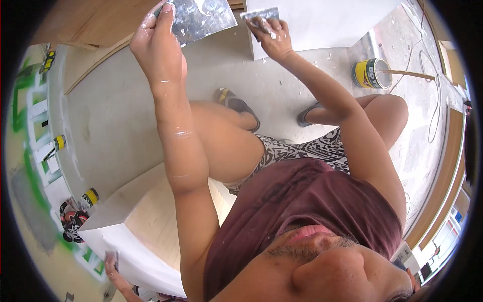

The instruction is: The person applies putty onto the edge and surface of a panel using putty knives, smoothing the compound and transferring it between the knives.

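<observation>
My left hand (163, 50) is closed on a flat metal plate (204, 21) at the top of the head view. White paste smears the plate, and some is on my fingers and thumb. To its right, my right hand (275, 41) grips a small flat metal scraper (262, 13). White paste shows on those fingers too. The scraper lies over the left edge of a large white panel (317, 27); I cannot tell whether it touches the surface.
A yellow and dark bucket (370, 74) with a wooden stick (412, 74) stands on the floor at right, near a loose cable (433, 121). At lower left, another person's hand (111, 269) holds a flat tool against a white-sided box (138, 254). Wooden boards (75, 22) stand upper left.
</observation>
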Action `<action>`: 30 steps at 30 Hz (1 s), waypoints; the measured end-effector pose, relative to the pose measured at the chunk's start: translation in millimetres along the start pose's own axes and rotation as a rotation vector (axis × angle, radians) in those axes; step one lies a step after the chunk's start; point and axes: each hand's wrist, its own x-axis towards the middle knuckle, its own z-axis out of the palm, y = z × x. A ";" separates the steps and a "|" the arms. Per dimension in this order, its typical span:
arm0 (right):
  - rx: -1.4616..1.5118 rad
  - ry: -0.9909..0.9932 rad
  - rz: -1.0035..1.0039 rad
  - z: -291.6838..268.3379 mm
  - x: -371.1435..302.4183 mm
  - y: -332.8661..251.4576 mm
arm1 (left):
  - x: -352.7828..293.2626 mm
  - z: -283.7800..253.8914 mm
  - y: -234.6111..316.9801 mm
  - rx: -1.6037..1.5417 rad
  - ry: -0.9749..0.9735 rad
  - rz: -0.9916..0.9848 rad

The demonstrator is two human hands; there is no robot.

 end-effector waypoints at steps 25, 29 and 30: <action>1.756 -0.098 0.600 -183.6 68.7 -21.1 | -17.4 40.0 -31.4 -0.110 -0.034 -0.076; 1.447 -0.143 0.721 -189.8 67.5 4.9 | -19.3 34.5 -27.7 -0.254 -0.069 -0.075; 1.454 0.212 0.849 -192.3 65.5 6.3 | -18.6 32.5 -25.4 -0.304 -0.083 -0.066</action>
